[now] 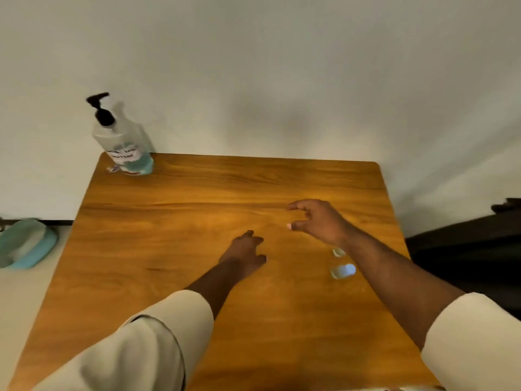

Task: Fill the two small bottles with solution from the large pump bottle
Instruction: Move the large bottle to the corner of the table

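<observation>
Head view: wooden table [169,249] against a pale wall. Large pump bottle [124,142] stands upright at far-left corner, black pump on top, blue solution low in the base, white label w/ unreadable text. Two small bottles [342,270] sit near right edge, one just behind the other [338,252], partly hidden by right forearm; blurred, so caps and fill level cannot be told. Left hand [245,256] is over table centre, fingers relaxed, holding nothing. Right hand [318,221] is above the surface, fingers and thumb loosely curved, nothing between them. Teal object [25,244] lies on floor at left.
</observation>
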`<state>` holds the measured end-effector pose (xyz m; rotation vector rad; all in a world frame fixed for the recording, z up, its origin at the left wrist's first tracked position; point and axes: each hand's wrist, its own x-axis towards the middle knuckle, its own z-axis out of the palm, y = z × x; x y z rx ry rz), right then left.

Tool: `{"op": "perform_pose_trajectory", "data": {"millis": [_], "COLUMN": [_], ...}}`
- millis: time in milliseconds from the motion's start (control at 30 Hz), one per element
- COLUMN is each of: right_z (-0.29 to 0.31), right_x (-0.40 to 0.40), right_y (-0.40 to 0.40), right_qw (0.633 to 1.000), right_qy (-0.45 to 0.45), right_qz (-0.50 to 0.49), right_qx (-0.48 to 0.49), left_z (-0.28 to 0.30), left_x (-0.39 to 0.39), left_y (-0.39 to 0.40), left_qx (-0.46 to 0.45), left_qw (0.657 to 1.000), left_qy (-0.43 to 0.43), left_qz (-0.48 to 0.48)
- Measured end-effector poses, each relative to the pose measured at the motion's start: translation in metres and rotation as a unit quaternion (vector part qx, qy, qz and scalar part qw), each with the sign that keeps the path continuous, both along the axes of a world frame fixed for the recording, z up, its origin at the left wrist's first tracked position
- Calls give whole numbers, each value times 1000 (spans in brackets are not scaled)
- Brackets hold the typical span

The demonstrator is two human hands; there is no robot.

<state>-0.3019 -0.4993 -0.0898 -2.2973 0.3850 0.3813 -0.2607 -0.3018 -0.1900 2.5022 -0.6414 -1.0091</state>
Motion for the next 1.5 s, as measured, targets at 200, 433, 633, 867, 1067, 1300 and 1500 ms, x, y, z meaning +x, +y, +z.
{"op": "perform_pose_trajectory", "data": {"millis": [200, 433, 633, 867, 1067, 1300, 1500], "right_z": [4, -55, -100, -115, -103, -83, -92], "right_x": [-82, -119, -118, -107, -108, -64, 3], "right_y": [-102, -112, -109, -98, -120, -205, -284], "right_qw": [994, 987, 978, 979, 984, 966, 967], "right_qy": [-46, 10, -3, -40, -21, -88, -130], "right_qz": [-103, -142, -169, -178, -165, -232, -219], "right_qx": [-4, 72, 124, 95, 68, 69, 22], "left_z": [13, -8, -36, -37, -19, -5, -21], "left_x": [-74, -127, -138, -129, -104, -42, 26], "left_y": [-75, -113, -140, -144, -146, -221, -313], "left_qx": [-74, -141, -196, -193, -255, -306, -288], "left_qw": [997, 986, 973, 975, 949, 932, 939], "left_qy": [17, 52, 29, -60, -25, -43, -99], "left_qz": [8, 74, 117, 96, 183, 192, 160]}}
